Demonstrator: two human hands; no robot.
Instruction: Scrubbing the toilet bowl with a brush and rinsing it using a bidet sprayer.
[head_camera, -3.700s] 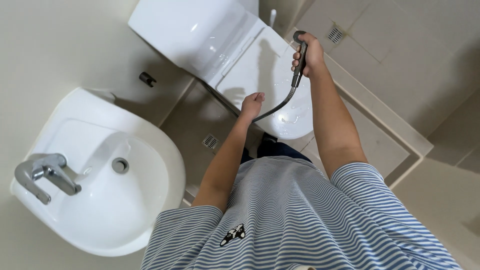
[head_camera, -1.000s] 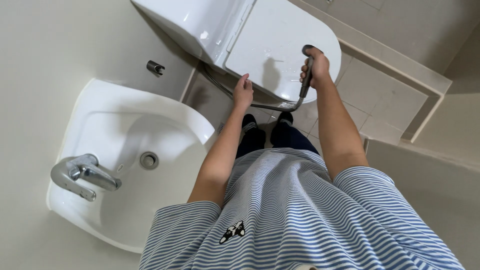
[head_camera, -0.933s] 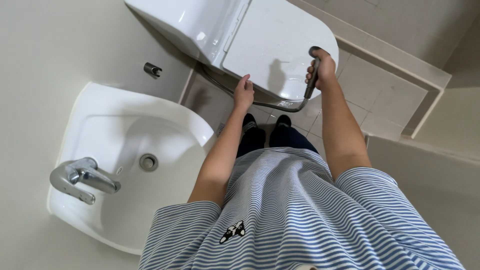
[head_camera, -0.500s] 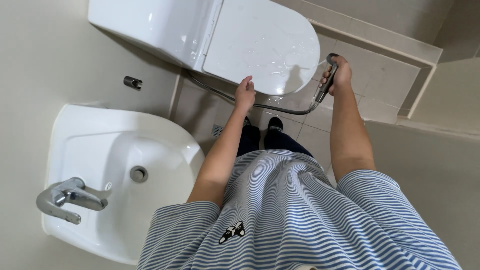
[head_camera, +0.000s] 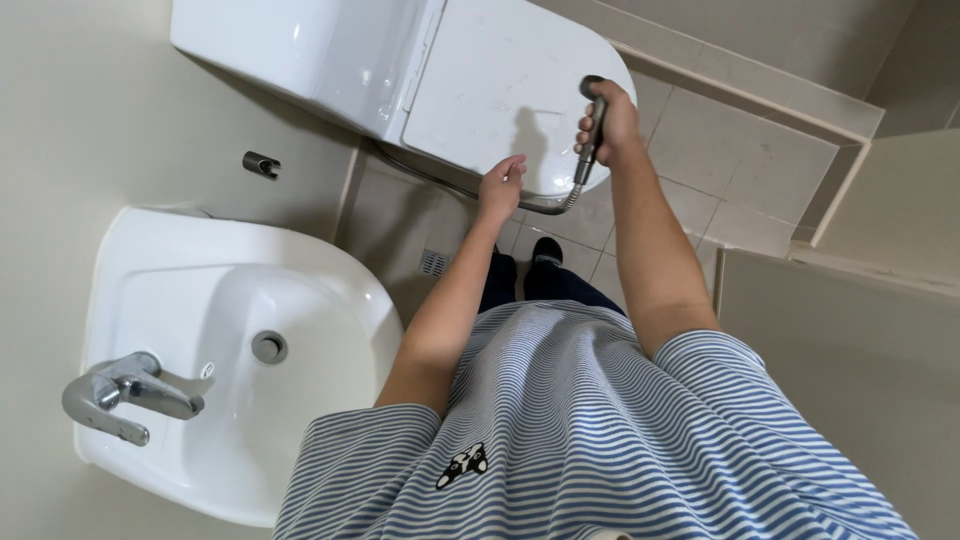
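The white toilet (head_camera: 400, 70) fills the top of the view, its tank against the cream wall and its closed lid (head_camera: 500, 90) smooth and glossy, with faint droplets or marks and the shadow of a hand on it. Below and to the left stands a white pedestal washbasin (head_camera: 170, 300), its bowl holding nothing but a round metal drain (head_camera: 268, 347); a chrome lever tap (head_camera: 125, 392) sits on its left rim. Between basin and toilet lies a narrow strip of beige tiled floor (head_camera: 385, 225) with a small square floor drain (head_camera: 433, 263). To the right of the toilet the floor opens wider, up to a low tiled kerb (head_camera: 760, 100) that runs along the upper right and turns down at a corner.

The person wears a blue-and-white striped shirt (head_camera: 600, 440) and stands close to the front of the toilet bowl, dark shoes just visible.

The right hand (head_camera: 612, 125) is clenched around a dark handheld bidet sprayer (head_camera: 590, 125), held upright over the right edge of the lid. The sprayer is slim and dark, with a rounded head at the top; a flexible metal hose (head_camera: 545, 208) curves from its base under the bowl's front and runs left toward the wall. A small dark wall holder (head_camera: 260, 163) sits well apart on the left wall.

The left hand (head_camera: 500, 185) is loose, fingers slightly curled, holding nothing, just at the front edge of the lid near the hose.
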